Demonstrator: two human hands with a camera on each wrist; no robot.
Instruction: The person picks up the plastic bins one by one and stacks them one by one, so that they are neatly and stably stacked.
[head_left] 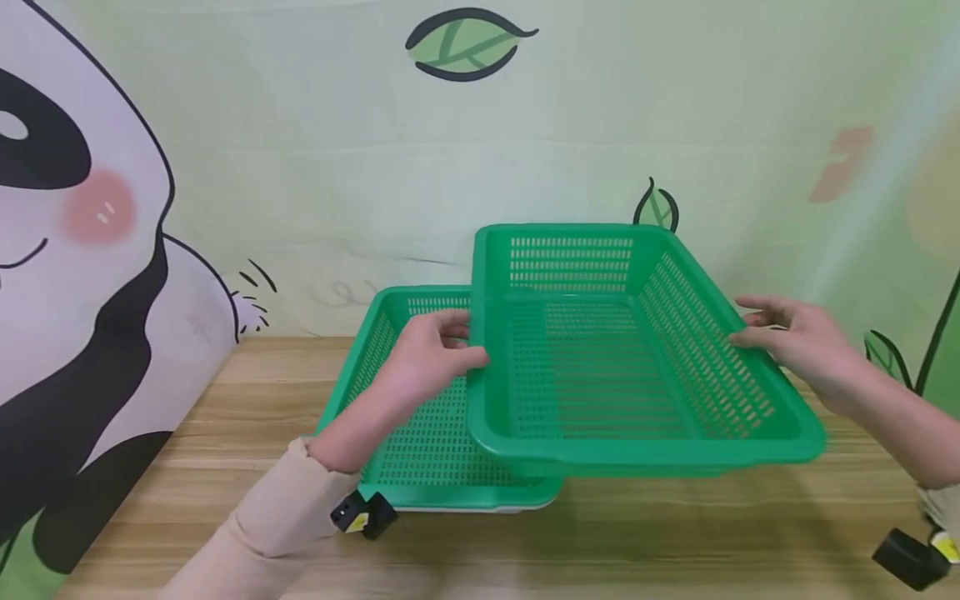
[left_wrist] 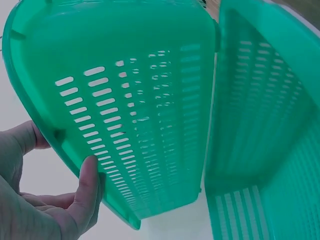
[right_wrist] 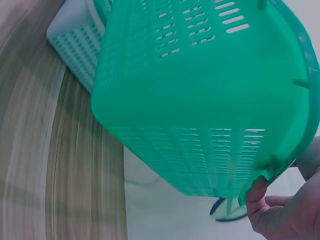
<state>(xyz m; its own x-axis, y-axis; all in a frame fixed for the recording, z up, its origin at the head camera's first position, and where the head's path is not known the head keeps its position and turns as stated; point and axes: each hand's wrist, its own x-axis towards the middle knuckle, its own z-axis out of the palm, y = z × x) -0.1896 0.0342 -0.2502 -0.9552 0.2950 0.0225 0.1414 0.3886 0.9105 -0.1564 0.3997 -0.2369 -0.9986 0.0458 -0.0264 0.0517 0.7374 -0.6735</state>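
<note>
Both hands hold up a green plastic basket (head_left: 592, 454) with slotted walls, its open top tilted toward the head camera. My left hand (head_left: 431, 354) pinches its left rim, thumb on the inner side and fingers outside. At the opposite rim, my right hand (head_left: 806, 342) grips with thumb and fingers. In the left wrist view the left hand (left_wrist: 55, 195) has its fingers at the rim of the raised basket (left_wrist: 115, 45). A second green basket (head_left: 450, 496) stands on the table, partly hidden behind the raised one. Below its rim, a white basket (right_wrist: 75, 40) shows in the right wrist view.
The wood-grain table (head_left: 255, 417) runs under the baskets. Behind it hangs a pale green backdrop (head_left: 337, 167) printed with leaves and a large panda (head_left: 195, 292) at the left. Small black cameras (head_left: 363, 512) sit on both wrists.
</note>
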